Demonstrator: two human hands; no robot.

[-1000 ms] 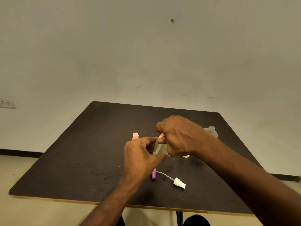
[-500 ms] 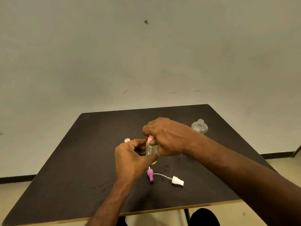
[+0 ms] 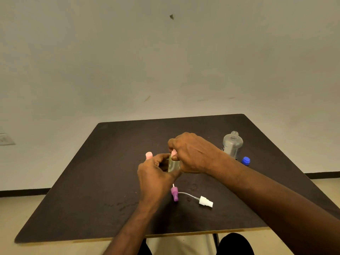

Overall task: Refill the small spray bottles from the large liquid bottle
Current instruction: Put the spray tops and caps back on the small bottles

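**Both hands closed on a small spray bottle at the table's middle**

The left hand (image 3: 156,173) comes up from 6 o'clock with its fingers curled round the body of the small spray bottle (image 3: 173,165), holding it upright above the dark table (image 3: 92,181). The right hand (image 3: 193,153) reaches in from 4 o'clock, knuckles up, its fingertips pinching the pink top (image 3: 173,154) of that bottle.

The small bottle's clear body holds pale yellowish liquid; how full it is cannot be told, since fingers cover most of it. At 2 o'clock from the hands stands the large clear bottle (image 3: 232,144), uncapped, with a blue cap (image 3: 246,160) just beside its base; its liquid level is hard to make out.

At 9 o'clock from the hands a second pink cap (image 3: 149,155) shows, its bottle hidden behind the left hand. At 6 o'clock lie a purple nozzle piece (image 3: 174,193) and a white spray head (image 3: 206,201) with a thin clear tube.
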